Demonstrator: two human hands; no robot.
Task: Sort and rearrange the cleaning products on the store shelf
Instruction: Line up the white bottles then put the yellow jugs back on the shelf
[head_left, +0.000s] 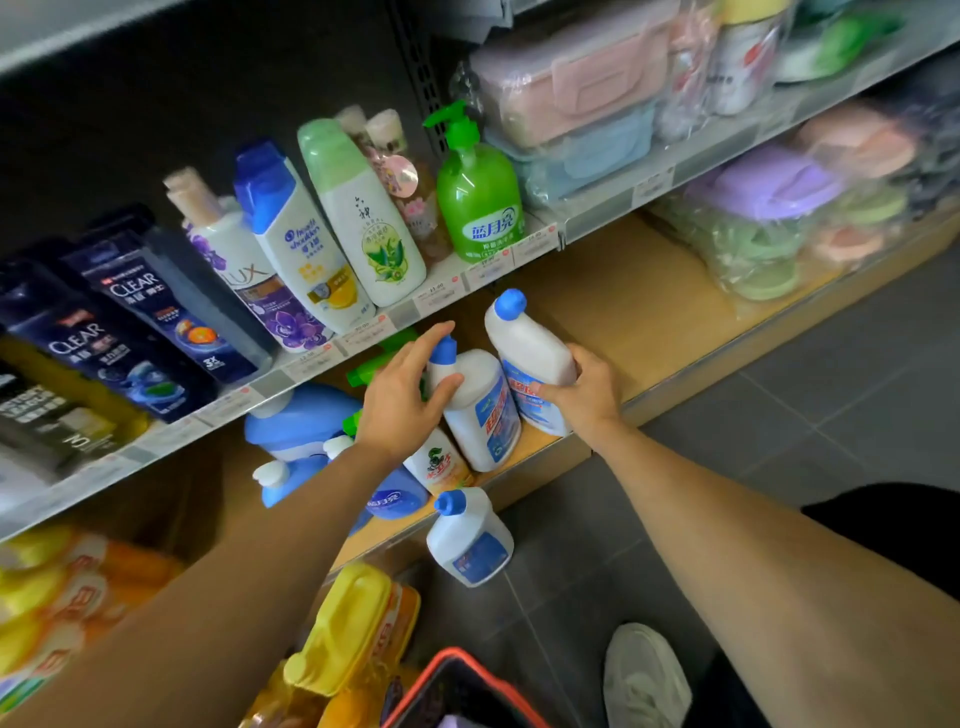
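Head view: the left hand (402, 395) clasps the left bottle (483, 415) at its neck, thumb on the shoulder and fingers over the blue cap. The right hand (584, 392) grips the right bottle (530, 348) by its side. Both bottles are side by side near the shelf's (623, 322) front edge. A blue jug (301, 421) crowds the left, and a third bottle (470, 543) sits on the floor.

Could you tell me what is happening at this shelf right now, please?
A person is sorting cleaner bottles on the wooden lower shelf. The left hand grasps a white blue-capped bottle around its neck. The right hand grips the second bottle of the same kind beside it. A third bottle stands lower down, in front of the shelf edge. Shampoo bottles line the shelf above.
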